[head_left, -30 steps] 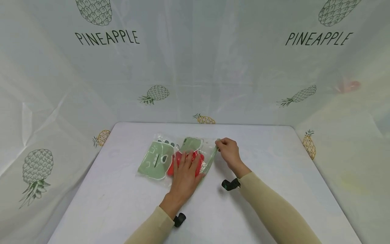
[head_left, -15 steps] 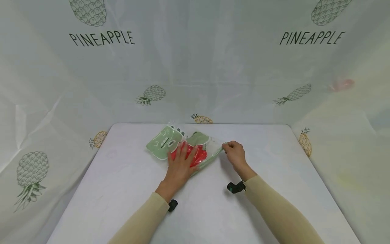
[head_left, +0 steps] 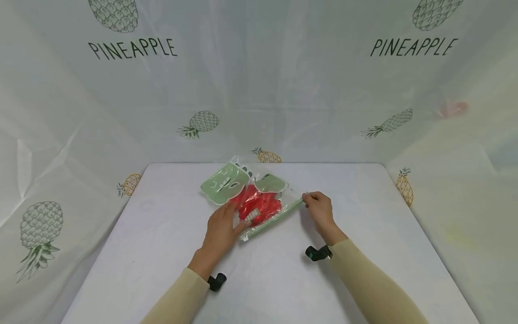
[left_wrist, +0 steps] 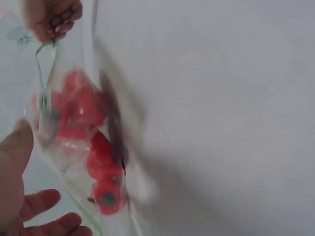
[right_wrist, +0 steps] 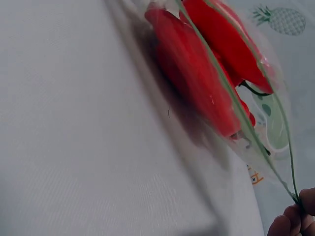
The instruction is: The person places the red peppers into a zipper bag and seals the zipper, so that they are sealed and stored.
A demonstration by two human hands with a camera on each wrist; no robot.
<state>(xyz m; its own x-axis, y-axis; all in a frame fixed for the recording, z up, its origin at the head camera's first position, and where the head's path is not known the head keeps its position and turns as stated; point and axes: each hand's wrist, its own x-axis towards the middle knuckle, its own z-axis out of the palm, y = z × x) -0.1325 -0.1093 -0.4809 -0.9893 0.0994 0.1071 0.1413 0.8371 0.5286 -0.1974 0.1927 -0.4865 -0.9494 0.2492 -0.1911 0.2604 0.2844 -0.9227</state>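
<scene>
Clear plastic makes up the zip bag (head_left: 259, 200) lying near the middle of the white bench (head_left: 364, 279), a little toward its far edge. Inside it sits a bunched red item (head_left: 259, 204), and the bag's far end carries pale green printed shapes (head_left: 225, 182). A thin green zip strip (head_left: 272, 220) runs along the bag's near edge. The right hand (head_left: 320, 211) pinches the right end of that strip between curled fingers (right_wrist: 290, 221) — the wrist view shows the fingertips closed on the green line. The left hand (head_left: 220, 227) rests on the bag's near left corner; its fingers (left_wrist: 44, 209) look loosely spread, and whether they grip the plastic I cannot tell. Both arms wear beige sleeves (head_left: 372, 283). Behind the bench hangs a pale curtain (head_left: 283, 90) printed with pineapples.
</scene>
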